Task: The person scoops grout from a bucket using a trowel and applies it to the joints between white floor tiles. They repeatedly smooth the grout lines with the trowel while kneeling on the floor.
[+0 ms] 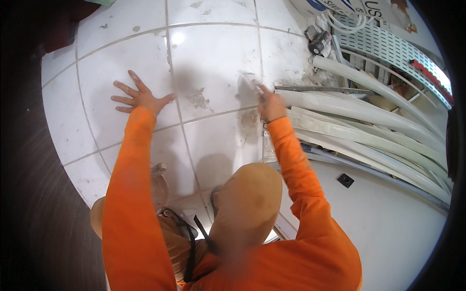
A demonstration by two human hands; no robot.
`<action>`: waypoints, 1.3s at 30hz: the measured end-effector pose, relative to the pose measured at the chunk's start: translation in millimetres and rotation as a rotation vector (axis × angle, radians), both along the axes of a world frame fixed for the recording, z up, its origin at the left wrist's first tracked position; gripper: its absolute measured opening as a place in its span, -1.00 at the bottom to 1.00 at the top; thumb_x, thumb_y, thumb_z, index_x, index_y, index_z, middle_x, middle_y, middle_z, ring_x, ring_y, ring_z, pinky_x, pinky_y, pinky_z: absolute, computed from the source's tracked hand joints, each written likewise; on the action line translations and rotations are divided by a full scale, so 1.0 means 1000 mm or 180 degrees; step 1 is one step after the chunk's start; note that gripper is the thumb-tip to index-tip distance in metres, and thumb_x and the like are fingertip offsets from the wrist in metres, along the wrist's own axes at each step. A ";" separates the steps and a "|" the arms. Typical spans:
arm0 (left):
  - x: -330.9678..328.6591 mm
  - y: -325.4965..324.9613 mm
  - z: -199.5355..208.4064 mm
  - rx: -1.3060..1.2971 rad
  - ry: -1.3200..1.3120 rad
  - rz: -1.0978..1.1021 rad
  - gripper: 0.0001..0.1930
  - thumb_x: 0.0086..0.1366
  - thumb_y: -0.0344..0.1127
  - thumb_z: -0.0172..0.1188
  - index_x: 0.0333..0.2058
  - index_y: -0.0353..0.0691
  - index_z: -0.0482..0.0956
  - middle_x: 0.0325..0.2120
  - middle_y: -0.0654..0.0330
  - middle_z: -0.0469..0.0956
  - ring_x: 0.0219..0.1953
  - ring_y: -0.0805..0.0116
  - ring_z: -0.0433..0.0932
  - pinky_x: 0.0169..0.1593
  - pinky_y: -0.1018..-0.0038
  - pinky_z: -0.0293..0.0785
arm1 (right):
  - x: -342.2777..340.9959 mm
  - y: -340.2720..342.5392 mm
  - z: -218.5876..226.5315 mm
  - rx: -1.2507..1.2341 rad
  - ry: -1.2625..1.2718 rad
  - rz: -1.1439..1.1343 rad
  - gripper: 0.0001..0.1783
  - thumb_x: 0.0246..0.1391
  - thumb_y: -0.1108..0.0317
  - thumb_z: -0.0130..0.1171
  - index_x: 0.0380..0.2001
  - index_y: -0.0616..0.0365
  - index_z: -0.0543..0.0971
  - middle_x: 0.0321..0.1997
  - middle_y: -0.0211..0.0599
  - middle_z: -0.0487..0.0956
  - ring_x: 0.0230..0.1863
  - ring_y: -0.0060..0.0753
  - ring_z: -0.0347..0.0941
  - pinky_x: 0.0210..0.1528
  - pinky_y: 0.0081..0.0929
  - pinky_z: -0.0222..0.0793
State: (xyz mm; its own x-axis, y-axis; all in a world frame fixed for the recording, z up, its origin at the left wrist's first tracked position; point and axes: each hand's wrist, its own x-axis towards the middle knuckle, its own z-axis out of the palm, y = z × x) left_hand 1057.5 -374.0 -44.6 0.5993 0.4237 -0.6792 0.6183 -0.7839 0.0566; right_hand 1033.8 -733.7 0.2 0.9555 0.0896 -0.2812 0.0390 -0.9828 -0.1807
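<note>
My left hand [143,100] lies on the white tiles [213,72] with its fingers spread wide and nothing in it. Over to the right, my right hand [272,105] is closed low over the tiles, beside the ends of the white pipes. A thin, pale object [258,87] sticks out beyond its fingers, too blurred to name. Close by, a grey-brown stain [248,121] marks the tiles, and a rough worn patch [199,99] sits between my two hands. My bent knee [250,194] in tan trousers is below them.
Long white pipes [349,106] and strips are piled at the right. Behind them stand a perforated metal tray [388,43], a coiled white cable [347,26] and a black tool-like thing [320,42]. A small black square [345,181] lies on a white surface. Dark wood-look flooring [39,203] borders the left.
</note>
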 end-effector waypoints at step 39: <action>0.004 -0.005 -0.010 0.0201 -0.0281 -0.0120 0.62 -0.30 0.47 0.46 0.39 0.08 -0.70 0.33 -0.36 -0.79 0.33 -0.66 -0.68 0.28 -0.46 -0.51 | -0.123 0.034 -0.060 -0.0263 -0.0674 0.0554 -0.69 -0.04 0.49 0.10 -0.15 0.14 0.54 -0.35 -0.21 0.54 -0.32 -0.04 0.53 -0.29 -0.16 0.49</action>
